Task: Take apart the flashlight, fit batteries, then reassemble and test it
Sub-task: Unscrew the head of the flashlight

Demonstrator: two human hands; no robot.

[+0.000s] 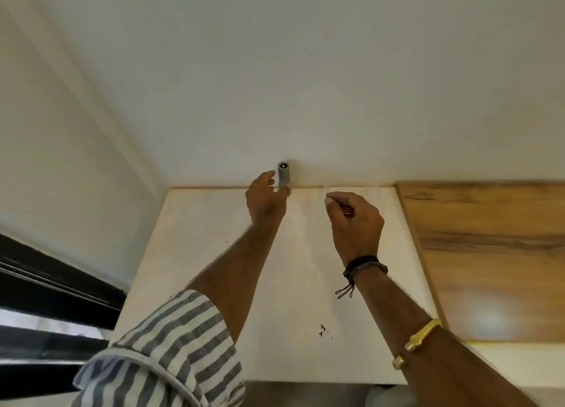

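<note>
A small grey cylindrical flashlight (pixel 283 173) stands upright at the far edge of the white table (pixel 195 253), against the wall. My left hand (pixel 265 199) is right beside it, fingers spread, with a fingertip touching its base. To the right, my right hand (pixel 354 220) hovers over the table with its fingers curled in a pinch; whether anything small is between them cannot be made out. No batteries or loose parts show.
The white wall (pixel 305 85) rises directly behind the table. A wood-grain surface (pixel 489 253) adjoins the table on the right. Dark window bars (pixel 46 299) are at the left. Small dark specks (pixel 324 330) lie on the table near me.
</note>
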